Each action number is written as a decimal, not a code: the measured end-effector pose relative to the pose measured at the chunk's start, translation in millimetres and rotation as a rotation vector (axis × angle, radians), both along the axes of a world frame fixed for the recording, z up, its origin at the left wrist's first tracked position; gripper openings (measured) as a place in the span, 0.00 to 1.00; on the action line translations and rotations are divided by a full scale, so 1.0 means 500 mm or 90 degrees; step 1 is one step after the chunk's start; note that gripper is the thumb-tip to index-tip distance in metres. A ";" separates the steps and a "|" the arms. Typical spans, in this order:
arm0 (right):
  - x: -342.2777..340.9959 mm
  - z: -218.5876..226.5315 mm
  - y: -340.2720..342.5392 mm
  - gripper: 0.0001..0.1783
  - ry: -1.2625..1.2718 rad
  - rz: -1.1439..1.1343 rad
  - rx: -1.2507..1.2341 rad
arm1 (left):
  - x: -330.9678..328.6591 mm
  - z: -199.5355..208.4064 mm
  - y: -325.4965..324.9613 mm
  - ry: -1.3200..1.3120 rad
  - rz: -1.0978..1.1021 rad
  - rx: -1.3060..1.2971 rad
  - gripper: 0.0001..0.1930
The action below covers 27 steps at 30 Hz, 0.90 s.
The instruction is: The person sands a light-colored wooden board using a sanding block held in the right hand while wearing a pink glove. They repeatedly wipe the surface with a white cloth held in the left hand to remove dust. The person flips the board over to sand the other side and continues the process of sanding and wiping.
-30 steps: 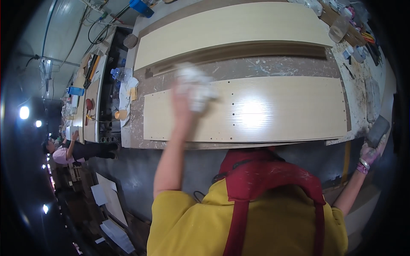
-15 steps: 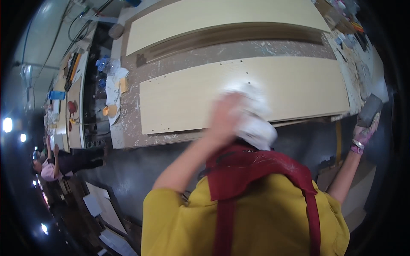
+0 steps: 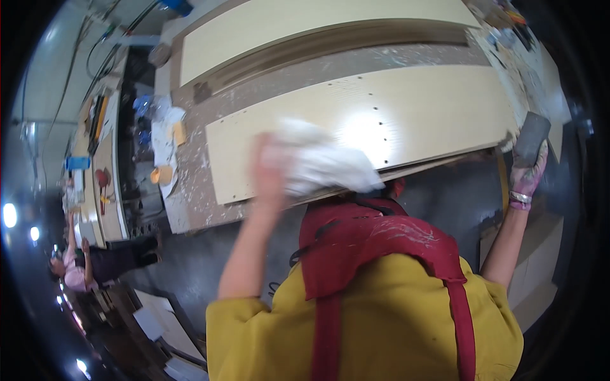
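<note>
My left hand [image 3: 269, 170], smeared by motion, presses a bunched white cloth [image 3: 327, 166] onto a long pale board [image 3: 438, 105]. Small dark holes run across the board in a row, and light glares off its middle. At the board's right end, my right hand [image 3: 528, 179], in a stained pinkish glove, grips a dark grey sanding block [image 3: 532, 136]. The block is held upright beside the table's corner.
The board lies on a scuffed worktable [image 3: 190, 209]. Behind it rests another pale board [image 3: 318, 28]. Orange sponge-like pieces [image 3: 162, 174] sit on a white sheet at the left. Clutter [image 3: 508, 22] fills the far right corner. A co-worker [image 3: 76, 270] stands at the far left.
My left hand and the cloth have swept left across the board. My right hand, with the sanding block, has moved slightly left and up, nearer the board's end.
</note>
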State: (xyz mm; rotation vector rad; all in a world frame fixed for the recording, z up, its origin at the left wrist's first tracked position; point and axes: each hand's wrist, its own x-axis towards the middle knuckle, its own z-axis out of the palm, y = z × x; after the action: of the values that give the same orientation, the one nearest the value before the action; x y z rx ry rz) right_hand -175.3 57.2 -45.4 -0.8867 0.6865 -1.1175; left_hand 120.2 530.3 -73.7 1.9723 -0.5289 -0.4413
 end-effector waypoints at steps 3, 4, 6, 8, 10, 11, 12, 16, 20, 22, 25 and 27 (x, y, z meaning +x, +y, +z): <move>-0.053 -0.040 -0.024 0.25 -0.064 0.057 0.055 | 0.205 -0.069 0.219 -0.222 0.225 0.186 0.43; -0.046 -0.054 -0.013 0.25 -0.052 0.061 0.066 | 0.198 -0.083 0.169 -0.243 0.189 0.184 0.37; -0.031 -0.069 0.021 0.26 -0.035 0.046 0.082 | 0.170 -0.056 0.008 -0.300 0.111 0.171 0.27; -0.019 -0.060 0.048 0.26 -0.022 0.014 0.089 | 0.106 -0.025 -0.135 -0.362 0.052 0.177 0.19; 0.015 -0.040 0.073 0.24 -0.018 -0.011 0.084 | -0.005 -0.046 -0.298 -0.534 -0.172 0.124 0.22; 0.011 -0.034 0.077 0.24 -0.016 0.005 0.059 | -0.085 -0.046 -0.383 -0.410 -0.238 0.002 0.21; 0.004 -0.027 0.078 0.24 -0.013 0.019 0.033 | -0.151 -0.086 -0.449 -0.539 -0.437 0.024 0.23; -0.095 0.029 0.055 0.24 0.007 -0.076 -0.040 | -0.338 -0.001 -0.456 -0.299 -0.754 -0.098 0.19; -0.254 0.021 0.049 0.28 0.051 -0.217 -0.028 | -0.108 0.067 -0.351 0.016 -0.284 -0.081 0.19; -0.282 0.000 0.061 0.29 0.053 -0.262 0.029 | 0.074 0.077 -0.268 0.081 -0.070 -0.146 0.20; -0.257 -0.035 0.053 0.31 0.081 -0.281 0.093 | 0.085 0.130 -0.211 0.023 0.094 -0.118 0.28; -0.223 -0.074 0.015 0.29 0.047 -0.253 0.130 | 0.091 -0.019 -0.140 -0.205 0.066 0.181 0.29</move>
State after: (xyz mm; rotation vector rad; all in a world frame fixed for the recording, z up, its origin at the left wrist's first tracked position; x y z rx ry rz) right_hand -286.7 64.6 -82.2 -0.6322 1.0504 -1.3415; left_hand 165.6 460.2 -83.0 2.3520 -0.5854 -0.1357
